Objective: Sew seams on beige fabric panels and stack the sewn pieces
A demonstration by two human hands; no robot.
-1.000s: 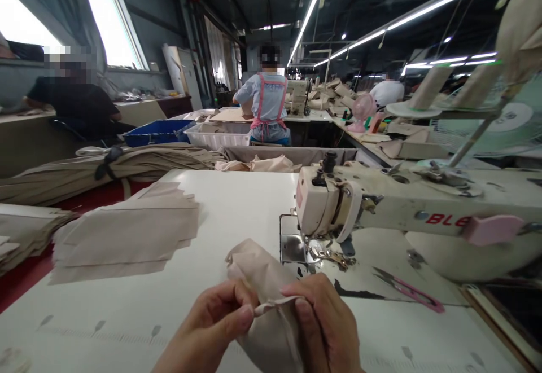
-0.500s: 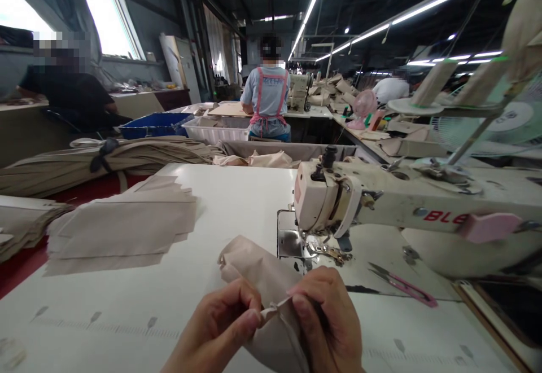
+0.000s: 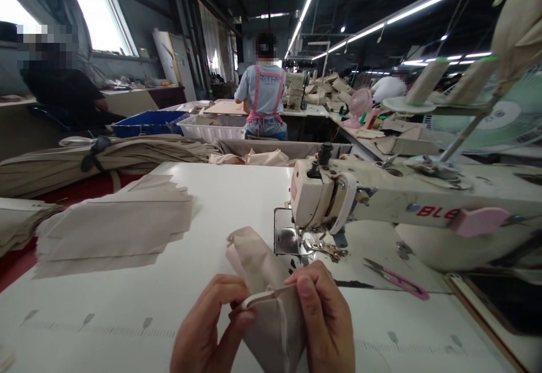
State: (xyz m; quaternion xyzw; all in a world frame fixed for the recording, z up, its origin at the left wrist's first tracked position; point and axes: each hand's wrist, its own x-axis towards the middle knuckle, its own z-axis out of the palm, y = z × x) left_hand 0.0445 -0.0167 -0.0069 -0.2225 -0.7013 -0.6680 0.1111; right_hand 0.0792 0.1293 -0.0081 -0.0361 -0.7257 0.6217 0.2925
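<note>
Between my hands is a beige fabric piece with a seam running down its near side and a folded upper edge. My left hand pinches that edge on the left, thumb in front. My right hand grips the same edge on the right, thumb pressed on the cloth. The far end of the fabric lies on the white table, pointing toward the sewing machine. The machine's presser foot and metal plate sit just beyond my right hand.
Pink-handled thread snips lie right of the machine needle area. A stack of beige cloth pieces rests on the left of the table. Long fabric strips are bundled behind. A co-worker sits ahead, back turned.
My hands have spread the pinched edge wider and straightened it, so the seam now faces me. The view has shifted slightly to the right.
</note>
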